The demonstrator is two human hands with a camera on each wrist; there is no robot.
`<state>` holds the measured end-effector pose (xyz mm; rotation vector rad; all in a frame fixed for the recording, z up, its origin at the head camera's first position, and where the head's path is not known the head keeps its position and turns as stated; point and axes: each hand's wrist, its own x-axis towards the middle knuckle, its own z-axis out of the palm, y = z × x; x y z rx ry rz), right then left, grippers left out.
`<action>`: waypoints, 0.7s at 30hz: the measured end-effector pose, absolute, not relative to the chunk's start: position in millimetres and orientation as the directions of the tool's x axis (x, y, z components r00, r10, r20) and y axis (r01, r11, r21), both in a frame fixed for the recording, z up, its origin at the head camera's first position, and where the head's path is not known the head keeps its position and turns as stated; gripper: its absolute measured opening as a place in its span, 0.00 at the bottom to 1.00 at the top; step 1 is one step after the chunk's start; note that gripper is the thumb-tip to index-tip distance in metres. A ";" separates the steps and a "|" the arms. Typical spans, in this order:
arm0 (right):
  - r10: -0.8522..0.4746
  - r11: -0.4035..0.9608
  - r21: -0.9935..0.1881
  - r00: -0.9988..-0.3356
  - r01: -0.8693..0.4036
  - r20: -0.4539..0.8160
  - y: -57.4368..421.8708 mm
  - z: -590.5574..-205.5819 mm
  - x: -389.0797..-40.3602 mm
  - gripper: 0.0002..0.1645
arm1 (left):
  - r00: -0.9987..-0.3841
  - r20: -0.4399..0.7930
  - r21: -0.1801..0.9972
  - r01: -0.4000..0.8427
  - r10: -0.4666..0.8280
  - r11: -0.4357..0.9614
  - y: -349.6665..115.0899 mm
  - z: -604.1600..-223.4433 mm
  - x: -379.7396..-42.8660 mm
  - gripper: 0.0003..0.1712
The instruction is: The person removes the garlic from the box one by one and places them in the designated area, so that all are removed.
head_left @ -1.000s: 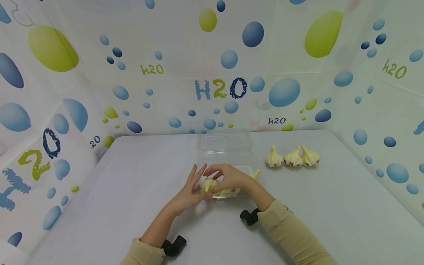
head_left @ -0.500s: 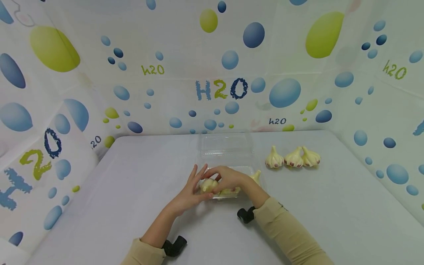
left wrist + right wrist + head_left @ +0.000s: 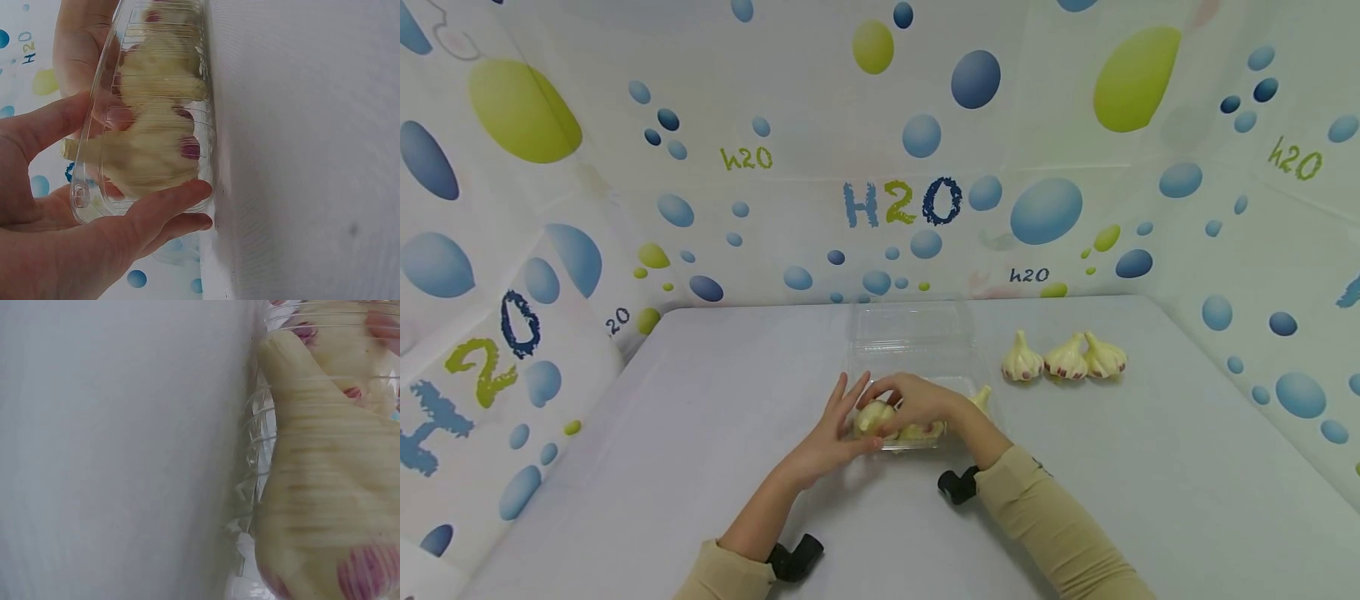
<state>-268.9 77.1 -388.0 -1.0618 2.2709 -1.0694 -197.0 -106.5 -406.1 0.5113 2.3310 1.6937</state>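
A clear plastic container (image 3: pixel 912 445) stands on the table in the head view, its lid (image 3: pixel 910 327) folded open toward the back. My left hand (image 3: pixel 826 446) grips the container's left end, thumb at the front and the other fingers spread around the side. Inside that end, my right hand (image 3: pixel 925 403) pinches a garlic bulb (image 3: pixel 872 417) with a pale stem; part of the bulb is hidden by the fingers. Through the ribbed wall in the left wrist view, garlic (image 3: pixel 147 159) with purple patches shows. Another bulb (image 3: pixel 325 469) fills the container's end in the right wrist view.
Further back on the right of the white table (image 3: pixel 1180 467), three garlic bulbs (image 3: pixel 1065 357) stand in a row. Behind the table hangs a white curtain (image 3: pixel 805 100) with blue and green bubbles. Black wrist cameras (image 3: pixel 795 557) sit on both forearms.
My right forearm has shifted slightly left since the first frame, then stays nearly still. The right fingers remain on the garlic bulb, and my left hand keeps its place.
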 end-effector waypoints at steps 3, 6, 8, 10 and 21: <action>-0.779 0.391 -0.789 -0.627 -0.475 -0.010 78.7 -388.0 -269.4 0.23 | -0.921 0.024 0.948 0.145 0.389 0.284 -105.6 -406.4 -197.2 0.51; -0.775 0.367 -0.798 -0.631 -0.478 0.022 80.4 -388.2 -269.9 0.23 | -0.926 0.015 0.947 0.134 0.378 0.291 -104.6 -406.5 -197.2 0.52; -0.769 0.351 -0.812 -0.639 -0.466 0.034 81.8 -388.1 -270.0 0.23 | -0.928 0.010 0.947 0.128 0.372 0.294 -104.4 -406.5 -196.9 0.52; -0.759 0.343 -0.829 -0.651 -0.441 0.032 83.4 -388.1 -269.9 0.23 | -0.931 0.008 0.948 0.124 0.366 0.295 -104.4 -406.5 -196.6 0.52; -0.721 0.235 -0.874 -0.679 -0.425 0.137 95.2 -382.8 -266.5 0.24 | -0.931 -0.001 0.948 0.115 0.364 0.298 -104.5 -406.4 -197.1 0.52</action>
